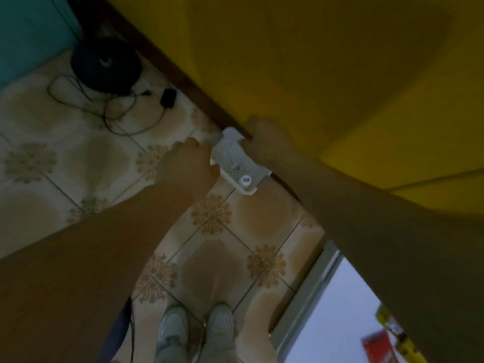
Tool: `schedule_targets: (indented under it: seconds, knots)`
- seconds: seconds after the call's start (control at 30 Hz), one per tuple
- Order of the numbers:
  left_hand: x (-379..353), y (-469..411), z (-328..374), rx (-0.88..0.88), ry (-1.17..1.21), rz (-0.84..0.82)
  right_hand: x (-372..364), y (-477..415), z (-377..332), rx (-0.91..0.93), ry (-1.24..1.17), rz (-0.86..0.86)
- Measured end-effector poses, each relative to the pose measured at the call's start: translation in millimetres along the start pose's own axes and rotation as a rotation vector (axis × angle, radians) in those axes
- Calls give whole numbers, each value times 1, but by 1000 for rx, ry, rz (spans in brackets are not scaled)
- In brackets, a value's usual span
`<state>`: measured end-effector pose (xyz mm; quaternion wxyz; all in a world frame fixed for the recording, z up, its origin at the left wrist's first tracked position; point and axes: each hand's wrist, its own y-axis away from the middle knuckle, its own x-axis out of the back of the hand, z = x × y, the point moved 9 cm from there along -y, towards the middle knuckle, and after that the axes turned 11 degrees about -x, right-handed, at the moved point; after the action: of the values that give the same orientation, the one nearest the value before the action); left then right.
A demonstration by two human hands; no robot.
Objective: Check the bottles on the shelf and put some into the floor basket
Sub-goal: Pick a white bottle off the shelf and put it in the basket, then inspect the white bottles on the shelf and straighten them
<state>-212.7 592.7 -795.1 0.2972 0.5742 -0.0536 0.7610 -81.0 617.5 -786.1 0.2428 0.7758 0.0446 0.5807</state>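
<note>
A white perforated plastic basket (230, 158) sits low over the tiled floor, against the foot of a yellow wall. Inside it stands one white bottle (245, 181) with a white cap, near the basket's near corner. My left hand (187, 163) grips the basket's left rim. My right hand (267, 142) holds its right rim by the wall. Both arms reach straight down. The shelf is not visible; the picture is blurred.
A yellow wall (327, 74) with a dark skirting board (193, 87) runs along the right. A black round device (104, 64) with tangled cables (115, 111) lies at the far left. My shoes (196, 331) stand below. Bright packages (379, 347) show at the bottom right.
</note>
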Motion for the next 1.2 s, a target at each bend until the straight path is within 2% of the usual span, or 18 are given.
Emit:
schedule_targets:
  seconds: [0.17, 0.33, 0.57, 0.73, 0.9, 1.2]
  knots:
    - [176, 46, 57, -56, -113, 141, 170, 80, -58, 45, 109, 111]
    - [333, 109, 111, -86, -191, 220, 325, 181, -114, 117, 206, 317]
    - [490, 209, 186, -113, -240, 376, 457, 334, -149, 128, 351, 521]
    - [552, 281, 242, -231, -259, 504, 512, 442, -146, 50, 327, 642]
    - [580, 346, 319, -393, -273, 559, 553, 548, -126, -42, 291, 738]
    - [581, 442, 515, -733, -203, 606, 614, 739, -4, -316, 313, 928]
